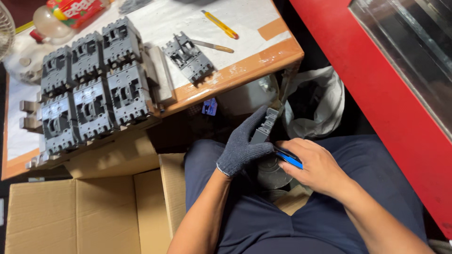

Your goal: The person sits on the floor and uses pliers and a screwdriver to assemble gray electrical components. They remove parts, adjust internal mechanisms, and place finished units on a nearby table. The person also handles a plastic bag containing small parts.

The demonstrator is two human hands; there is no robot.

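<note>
now, gloved left hand [242, 146] grip clamped on grey part [264, 126], bare right hand [314, 164] grip pinching blue tool [289, 159] just beside

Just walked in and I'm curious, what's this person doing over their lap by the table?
A seated person holds a grey plastic breaker part in the gloved left hand over their lap, while the bare right hand presses a blue-handled tool against it. On the paper-covered wooden table, six grey moulded breaker units sit in a block, one opened grey unit lies apart, near a yellow utility knife. A cardboard box stands below.
</note>
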